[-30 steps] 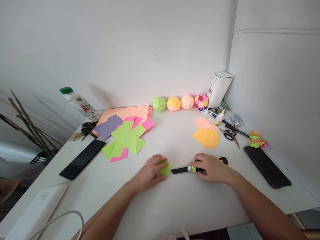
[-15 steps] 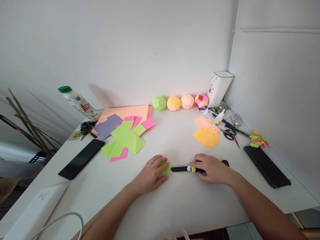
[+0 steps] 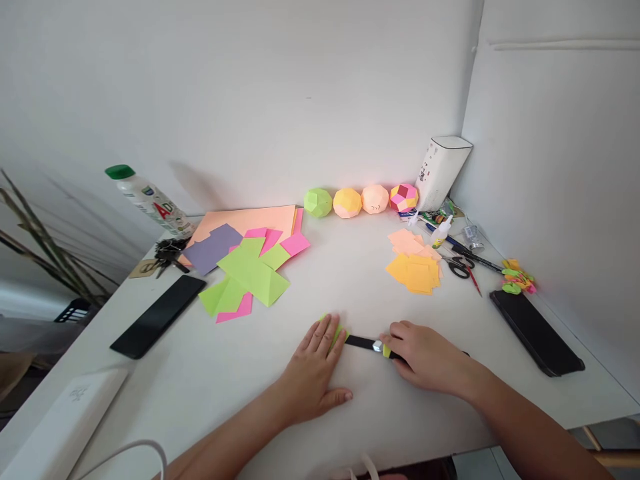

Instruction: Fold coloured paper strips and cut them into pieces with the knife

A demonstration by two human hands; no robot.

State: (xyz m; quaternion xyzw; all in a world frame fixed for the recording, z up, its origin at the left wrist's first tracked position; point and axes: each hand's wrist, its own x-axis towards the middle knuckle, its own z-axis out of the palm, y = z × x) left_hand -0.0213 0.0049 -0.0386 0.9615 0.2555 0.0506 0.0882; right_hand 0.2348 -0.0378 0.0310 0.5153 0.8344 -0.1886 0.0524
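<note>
My left hand (image 3: 314, 370) lies flat on the white table (image 3: 350, 287), fingers stretched out over a small green folded paper (image 3: 338, 331) that it presses down. Only the paper's far edge shows past the fingertips. My right hand (image 3: 425, 355) is closed around the handle of a black utility knife (image 3: 367, 343) with a yellow-green slider. The knife's tip points left and touches the green paper beside my left fingertips.
Loose green, pink, purple and peach sheets (image 3: 247, 267) lie at the back left. Orange paper squares (image 3: 415, 270), scissors (image 3: 463, 268) and glue sit at the right. Paper balls (image 3: 360, 200) line the wall. Black phones (image 3: 159, 315) (image 3: 536, 331) flank the work area.
My left hand went from a curled grip on the green paper to lying flat on it. Both hands and the knife shifted nearer to me. The camera tilted a little.
</note>
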